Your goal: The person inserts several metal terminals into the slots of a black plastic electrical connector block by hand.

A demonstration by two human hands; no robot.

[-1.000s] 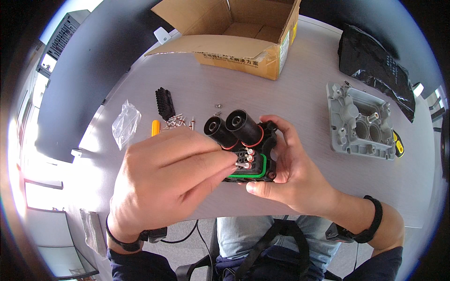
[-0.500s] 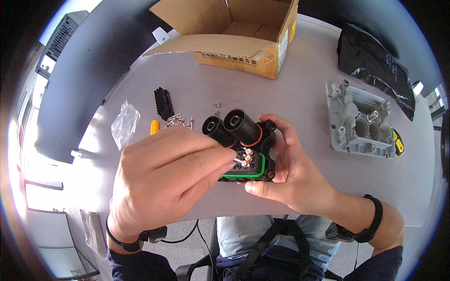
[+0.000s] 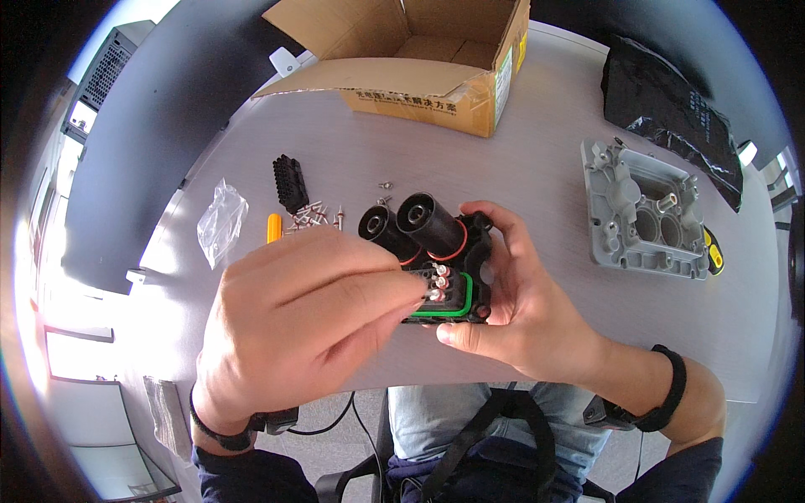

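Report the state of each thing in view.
Cardboard box, open.
Black connector, held in the right grip.
Pins in the connector, at least three showing.
Green seal, around the pins.
Left grip, at those pins, hold unclear.
Loose pins, in a scattered pile.
Black ridged block, lying beside them.
Grey housing, lying open side up.
Clear bag, crumpled.
Black bag, creased.

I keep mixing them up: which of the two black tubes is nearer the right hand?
The tube on the right: it stands between the right hand and the other tube, which sits farther left.
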